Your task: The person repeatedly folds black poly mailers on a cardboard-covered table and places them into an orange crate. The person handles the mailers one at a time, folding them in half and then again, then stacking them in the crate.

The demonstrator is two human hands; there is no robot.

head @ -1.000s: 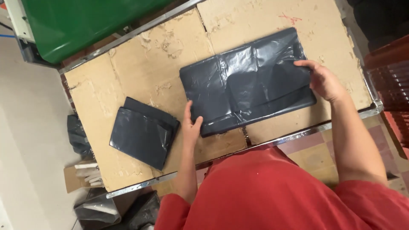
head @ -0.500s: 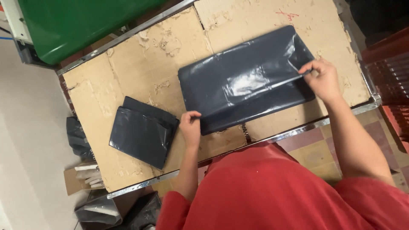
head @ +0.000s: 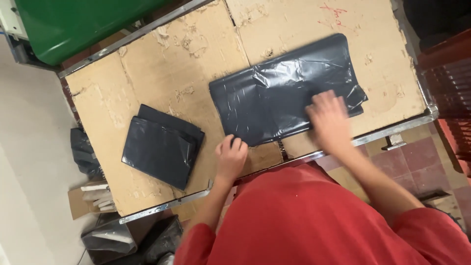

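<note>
Head view: black plastic bag (head: 284,100) lies flat on the cardboard-covered table (head: 167,73), near its front edge.
Left hand (head: 230,158): fingers curled, pinching the bag's near-left corner.
Right hand (head: 327,118): motion-blurred, laid on the bag's right part; cannot tell whether it grips.
Folded bags (head: 162,145): dark stack, well left of the hands.
Surroundings: green panel (head: 78,24) beyond the table, tiled floor (head: 417,162) at right, red shirt (head: 304,221) hiding the near edge.
</note>
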